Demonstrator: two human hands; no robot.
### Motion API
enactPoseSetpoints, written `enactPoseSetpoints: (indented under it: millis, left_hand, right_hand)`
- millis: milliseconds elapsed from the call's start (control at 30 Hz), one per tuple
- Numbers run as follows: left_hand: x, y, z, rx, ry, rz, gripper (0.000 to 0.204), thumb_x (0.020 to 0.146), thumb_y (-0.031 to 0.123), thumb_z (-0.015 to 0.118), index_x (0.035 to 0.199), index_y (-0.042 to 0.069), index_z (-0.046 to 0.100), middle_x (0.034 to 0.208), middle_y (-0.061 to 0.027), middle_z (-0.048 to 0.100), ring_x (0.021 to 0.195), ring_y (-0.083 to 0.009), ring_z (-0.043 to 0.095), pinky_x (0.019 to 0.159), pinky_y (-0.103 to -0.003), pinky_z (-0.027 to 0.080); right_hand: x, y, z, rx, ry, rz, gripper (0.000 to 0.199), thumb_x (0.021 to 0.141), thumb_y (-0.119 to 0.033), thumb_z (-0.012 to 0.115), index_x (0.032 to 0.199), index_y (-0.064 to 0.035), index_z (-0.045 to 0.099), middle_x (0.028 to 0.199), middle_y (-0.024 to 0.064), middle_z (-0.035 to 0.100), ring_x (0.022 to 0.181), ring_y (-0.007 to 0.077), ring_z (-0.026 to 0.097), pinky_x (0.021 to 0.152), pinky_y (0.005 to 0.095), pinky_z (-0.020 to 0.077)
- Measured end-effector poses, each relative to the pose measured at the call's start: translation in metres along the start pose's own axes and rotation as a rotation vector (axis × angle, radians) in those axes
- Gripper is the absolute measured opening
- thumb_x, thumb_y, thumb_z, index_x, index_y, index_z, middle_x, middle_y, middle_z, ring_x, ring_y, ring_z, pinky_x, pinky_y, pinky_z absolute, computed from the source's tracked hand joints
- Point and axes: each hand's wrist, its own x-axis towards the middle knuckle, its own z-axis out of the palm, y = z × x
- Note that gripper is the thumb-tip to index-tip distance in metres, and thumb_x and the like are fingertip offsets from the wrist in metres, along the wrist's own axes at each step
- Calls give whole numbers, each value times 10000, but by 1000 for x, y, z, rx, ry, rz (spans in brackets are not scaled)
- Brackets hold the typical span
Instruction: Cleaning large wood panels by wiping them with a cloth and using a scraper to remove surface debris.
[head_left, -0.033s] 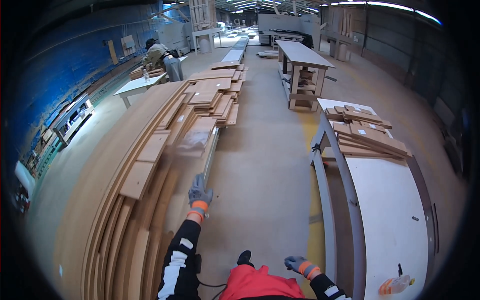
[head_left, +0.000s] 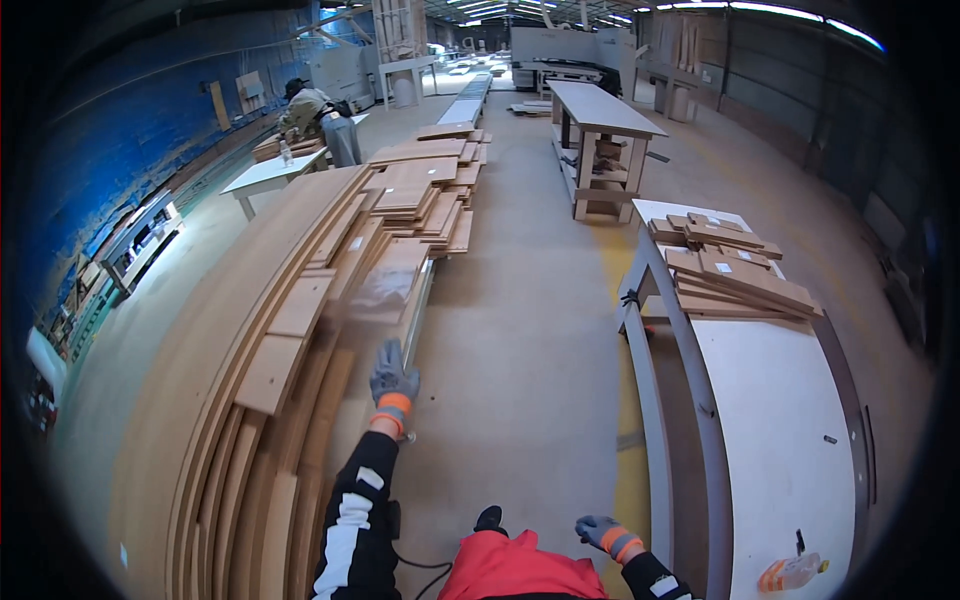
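My left hand [head_left: 394,372], in a grey glove with an orange cuff, reaches forward with its fingers stretched out and nothing in them. It is nearest to the right edge of a long row of stacked brown wooden boards [head_left: 300,305]. A board with a hazy, shiny patch [head_left: 387,285] lies just beyond my fingertips; whether they touch anything I cannot tell. Low beside my body, my right hand [head_left: 600,533], gloved the same way, hangs with loosely bent fingers and holds nothing visible. Part of it is small and hard to make out.
On the right, a white-topped table [head_left: 775,400] carries several brown wood pieces [head_left: 735,262] and a clear bottle [head_left: 793,573]. A second workbench [head_left: 605,110] stands farther off. A roller conveyor [head_left: 467,100] runs beyond the boards. At the far left a person [head_left: 325,120] bends over another table [head_left: 272,175].
My left hand has moved slightly forward and left, fingers still stretched. The view has shifted a little; my right hand sits slightly farther right in it.
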Motion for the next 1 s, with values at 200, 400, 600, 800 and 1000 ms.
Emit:
enactPoseSetpoints:
  millis: [200, 400, 600, 800, 1000]
  left_hand:
    - [169, -14, 16, 469, -136, -8, 876, 748, 449, 692, 1478, 136, 320, 1525, -126, 317, 1418, -344, 248, 1146, -439, 233]
    - [211, -4, 46, 203, -92, 40, 226, 819, 339, 651, 917, 146, 715, 891, -175, 687, 802, -376, 660, 735, -452, 526]
    - [109, 173, 64, -1137, -862, -164, 251, 898, 300, 585, 854, 55, 620, 747, 5, 564, 625, -96, 518, 536, -261, 418]
    - [-83, 332, 38, -1180, -1508, 5, 222, 926, 236, 528, 905, 35, 620, 764, -19, 597, 651, -103, 540, 556, -242, 443]
    - [-286, 434, -49, -946, -2322, 254, 570, 982, 375, 526, 1407, 9, 432, 1157, -92, 622, 1048, -133, 579, 870, -270, 478]
  right_hand:
    - [14, -17, -14, 440, 239, 239, 365, 882, -264, 552, 1129, -12, 646, 948, 90, 698, 790, 178, 699, 718, 296, 519]
    - [25, -60, -13, 447, 216, 283, 380, 896, -234, 565, 1184, 10, 614, 971, 78, 698, 826, 178, 695, 733, 281, 517]
    - [1, -123, -60, 644, 660, -149, 385, 972, -245, 523, 1250, 20, 559, 1077, 123, 682, 982, 176, 660, 870, 285, 490]
    - [-95, -123, -80, 633, 1343, -398, 451, 955, -267, 591, 1318, -17, 499, 1207, 149, 613, 1018, 177, 635, 873, 288, 494]
    - [-201, -23, 32, 1148, 1456, -445, 752, 855, -364, 721, 1430, -50, 353, 1263, 89, 536, 1085, 152, 546, 942, 329, 467]
